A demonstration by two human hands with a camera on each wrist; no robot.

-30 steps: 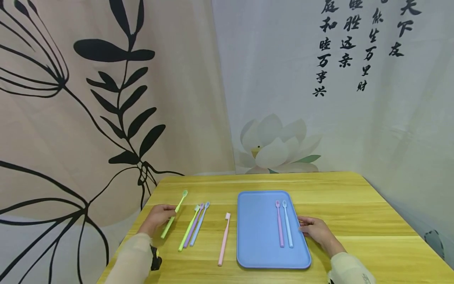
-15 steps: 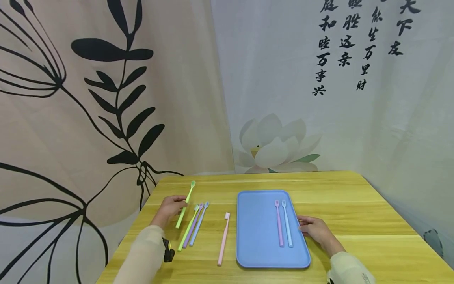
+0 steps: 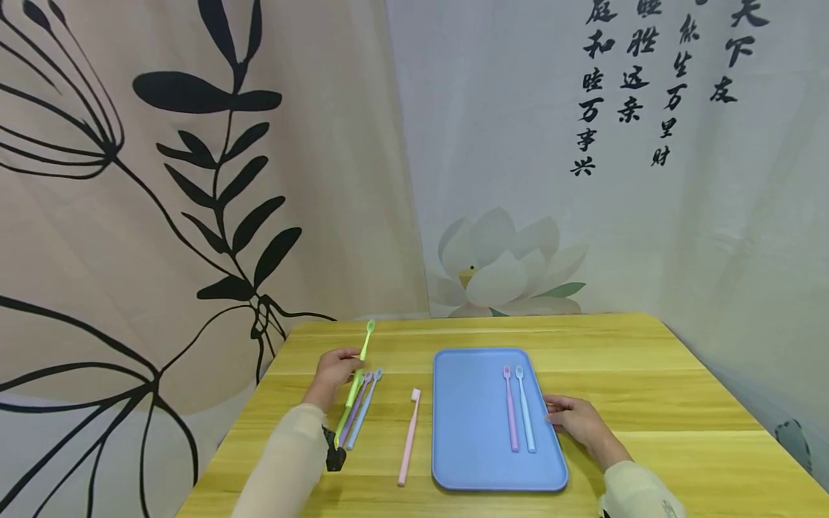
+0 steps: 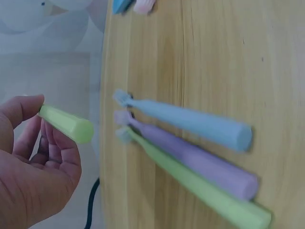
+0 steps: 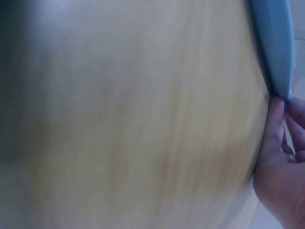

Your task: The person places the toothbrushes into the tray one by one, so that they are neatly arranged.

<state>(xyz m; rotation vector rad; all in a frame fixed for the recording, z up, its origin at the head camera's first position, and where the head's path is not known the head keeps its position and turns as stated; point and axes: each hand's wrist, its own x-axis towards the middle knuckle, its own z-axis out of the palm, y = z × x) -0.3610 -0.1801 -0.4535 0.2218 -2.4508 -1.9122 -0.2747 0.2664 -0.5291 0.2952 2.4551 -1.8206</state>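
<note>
Pinching a green toothbrush [image 4: 66, 124] in the left hand [image 3: 335, 368], up above the table [image 3: 648, 367], close by a row of three toothbrushes [image 4: 190, 156]. Holding the edge of a blue tray [image 3: 468, 432] with the right hand [image 3: 578, 419], near two toothbrushes [image 3: 512, 414] in it.

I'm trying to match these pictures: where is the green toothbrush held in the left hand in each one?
Head: left of centre, the green toothbrush in the left hand, bristle end toward the table's far edge.
Left wrist: at the left, between thumb and fingers, handle end showing.
Right wrist: not in it; the right hand holds the edge of the blue tray there.
Shared landmark: the wooden tabletop, visible in all three.
</note>
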